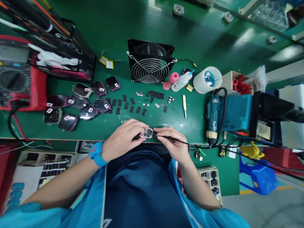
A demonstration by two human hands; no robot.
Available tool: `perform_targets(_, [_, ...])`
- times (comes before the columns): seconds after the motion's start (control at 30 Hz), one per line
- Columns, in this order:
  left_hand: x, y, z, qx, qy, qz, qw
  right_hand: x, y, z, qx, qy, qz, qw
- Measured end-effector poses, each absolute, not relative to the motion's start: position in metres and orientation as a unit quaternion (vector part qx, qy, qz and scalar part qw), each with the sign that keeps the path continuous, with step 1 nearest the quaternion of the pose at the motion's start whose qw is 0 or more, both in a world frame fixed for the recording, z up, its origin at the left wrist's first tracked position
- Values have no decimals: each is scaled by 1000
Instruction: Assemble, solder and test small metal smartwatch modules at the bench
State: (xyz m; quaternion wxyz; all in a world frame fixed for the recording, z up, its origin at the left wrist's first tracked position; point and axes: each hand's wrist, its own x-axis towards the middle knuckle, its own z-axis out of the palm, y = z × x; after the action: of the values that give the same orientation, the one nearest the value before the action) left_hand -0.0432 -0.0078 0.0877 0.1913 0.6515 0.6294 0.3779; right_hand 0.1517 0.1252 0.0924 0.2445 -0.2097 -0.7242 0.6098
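Note:
My left hand (pixel 129 136), with a blue band at its wrist, pinches an open smartwatch case (pixel 147 133) at the table's front edge. Small parts show inside the case, too small to name. On the case's right side, my right hand (pixel 172 141) grips a thin black corded tool, likely a soldering iron (pixel 155 132). Its tip is at or very near the case; I cannot tell whether they touch. The black cord (pixel 180 140) runs off to the right. Beyond my hands lie several black pads (pixel 131 109) and small metal parts (pixel 139 93).
Several watch faces with red-arrow stickers (pixel 89 112) lie left, near a red multimeter (pixel 35 76). A black fan (pixel 152 63) stands behind. Rightward are a pale-handled tool (pixel 184 106), a white bottle (pixel 181 82), a white tub (pixel 199 80), an electric screwdriver (pixel 213 117) and a teal station (pixel 237 110).

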Motion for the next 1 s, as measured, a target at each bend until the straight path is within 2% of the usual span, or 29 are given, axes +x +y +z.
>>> perform_targets(0.23, [-55,-20,90,647,639,362,206,159,142,85,-265,-670,637,274])
perform_targets(0.57, [-62,-38,87,583,714,360,141,159,155,77,-310,-660,609,312])
perform_targets(0.8, [-58,-31,87,567,732,361,107,154,159,71,-294,-620,650,326])
perform_targets(1.0, [-61,-27,93,580,729,345,118,152,163,76,-282,-600,669,337])
